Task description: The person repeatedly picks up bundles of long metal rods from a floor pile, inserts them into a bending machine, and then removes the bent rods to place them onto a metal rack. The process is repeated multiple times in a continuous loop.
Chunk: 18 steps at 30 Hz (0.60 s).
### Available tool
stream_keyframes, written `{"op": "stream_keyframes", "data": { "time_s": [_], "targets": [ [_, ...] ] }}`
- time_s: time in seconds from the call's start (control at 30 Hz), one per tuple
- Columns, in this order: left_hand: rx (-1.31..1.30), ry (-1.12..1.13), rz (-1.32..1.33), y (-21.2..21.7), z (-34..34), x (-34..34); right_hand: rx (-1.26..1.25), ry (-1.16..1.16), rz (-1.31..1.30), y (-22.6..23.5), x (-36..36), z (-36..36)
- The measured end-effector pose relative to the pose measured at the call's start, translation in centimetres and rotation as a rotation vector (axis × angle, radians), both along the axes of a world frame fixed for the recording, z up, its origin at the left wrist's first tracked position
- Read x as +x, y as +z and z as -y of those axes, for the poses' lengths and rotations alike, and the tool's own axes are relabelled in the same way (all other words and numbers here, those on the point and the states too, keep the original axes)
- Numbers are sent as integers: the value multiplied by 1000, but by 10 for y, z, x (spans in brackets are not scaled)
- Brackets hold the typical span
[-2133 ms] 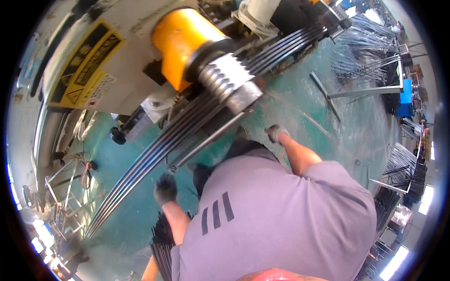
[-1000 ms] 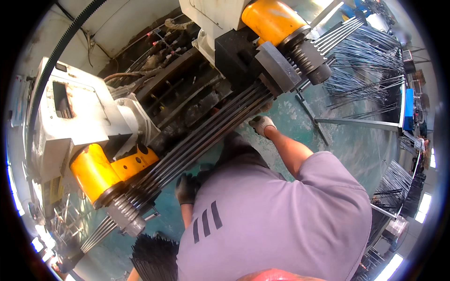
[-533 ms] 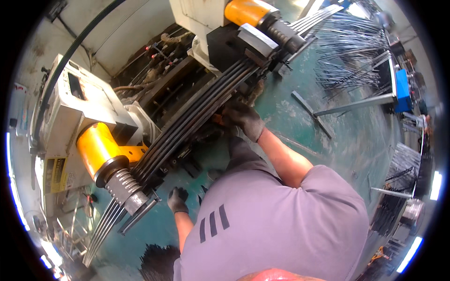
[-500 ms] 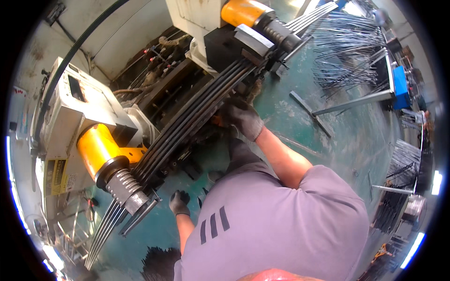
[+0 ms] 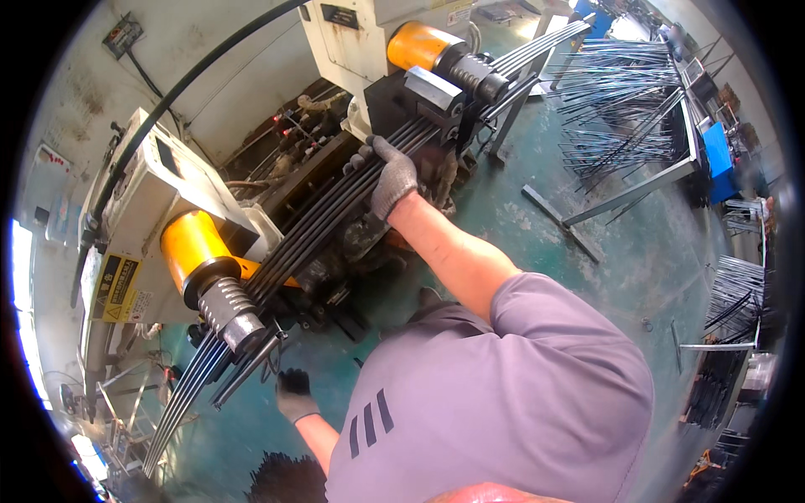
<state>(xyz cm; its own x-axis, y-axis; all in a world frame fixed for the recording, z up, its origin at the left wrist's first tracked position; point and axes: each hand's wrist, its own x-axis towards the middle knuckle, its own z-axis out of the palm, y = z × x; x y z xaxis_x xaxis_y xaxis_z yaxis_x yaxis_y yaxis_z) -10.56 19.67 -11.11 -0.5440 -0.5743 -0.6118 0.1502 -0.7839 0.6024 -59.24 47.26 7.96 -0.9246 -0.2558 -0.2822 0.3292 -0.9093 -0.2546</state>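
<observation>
My right hand (image 5: 394, 178), in a grey knitted glove, reaches up over a bundle of long dark metal rods (image 5: 327, 203). Its fingers are bent across the rods, gripping them from above. The bundle runs diagonally between two yellow cylinders with ribbed dark ends, the lower-left cylinder (image 5: 193, 243) and the upper-right cylinder (image 5: 421, 46). My left hand (image 5: 295, 396), gloved with dark fingertips, hangs low over the floor. Its fingers look curled together, with nothing visible in them. It is nearest to the short dark bar (image 5: 247, 369) below the lower-left cylinder, apart from it.
Two pale machine housings, one at left (image 5: 159, 180) and one at top (image 5: 348, 38), stand behind the rods. A black hose (image 5: 197, 71) arches overhead. Rods are piled on a metal rack (image 5: 629, 184) at right. More dark stock (image 5: 289, 478) lies on the green floor, lower left.
My right hand has risen from beneath the rods onto the top of the bundle and taken hold there. My left hand has moved slightly left and down. The view has shifted a little.
</observation>
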Motion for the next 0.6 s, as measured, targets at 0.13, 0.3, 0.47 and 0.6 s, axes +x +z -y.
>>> {"op": "stream_keyframes", "data": {
  "time_s": [0.13, 0.3, 0.47, 0.6],
  "targets": [
    [-156, 100, -52, 37, 22, 8, 0, 19, 12, 6, 2, -3],
    [-1234, -156, 652, 100, 63, 3, 23, -8, 49, 17, 10, -7],
    [-1203, 111, 370, 141, 91, -2, -7, 120, 96, 17, 7, -24],
    [-1448, 155, 844, 187, 109, 18, -138, 69, 92, 11, -9, -37]
  ]
}}
